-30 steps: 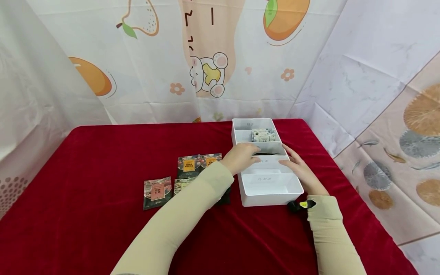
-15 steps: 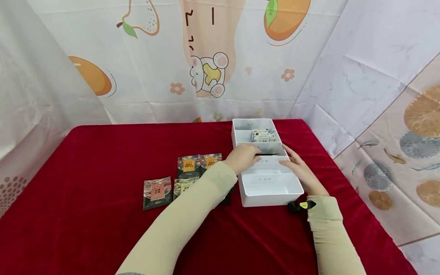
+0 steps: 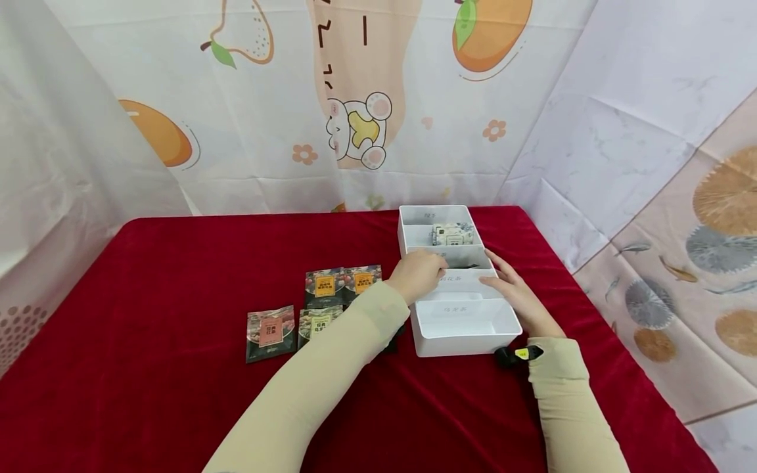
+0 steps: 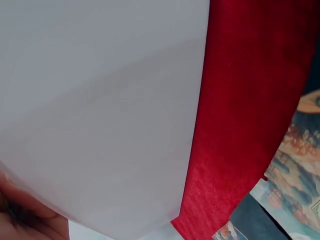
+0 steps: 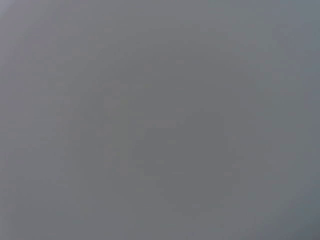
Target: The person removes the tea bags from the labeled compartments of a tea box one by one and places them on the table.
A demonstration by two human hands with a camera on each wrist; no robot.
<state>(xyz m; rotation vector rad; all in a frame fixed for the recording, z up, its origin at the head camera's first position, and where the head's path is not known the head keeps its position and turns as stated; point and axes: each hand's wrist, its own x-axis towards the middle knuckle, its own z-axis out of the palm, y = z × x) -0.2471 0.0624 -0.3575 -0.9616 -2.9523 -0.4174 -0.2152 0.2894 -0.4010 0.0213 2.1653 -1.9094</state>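
Observation:
A white divided box (image 3: 467, 345) stands on the right of the red cloth, handwriting on its compartment walls. My left hand (image 3: 418, 272) reaches over its left side into a middle compartment. There the fingers pinch a dark tea packet (image 3: 467, 267), of which only a thin upper edge shows. In the left wrist view, curled fingers of the left hand (image 4: 35, 212) show beside the box's white wall (image 4: 110, 120). My right hand (image 3: 523, 299) rests on the box's right rim, fingers extended and thumb over the edge. The right wrist view is a grey blur.
Pale patterned packets (image 3: 453, 234) lie in a rear compartment. Left of the box are tea packets with pink (image 3: 271, 334), orange (image 3: 324, 286) and green (image 3: 319, 322) labels, partly behind the left sleeve (image 3: 319, 374). A black wrist device (image 3: 517, 355) sits by the box's front corner.
The left hand's thumb and fingers have drawn together at the dark packet, and less of the packet's edge shows. The right hand and box have stayed in place.

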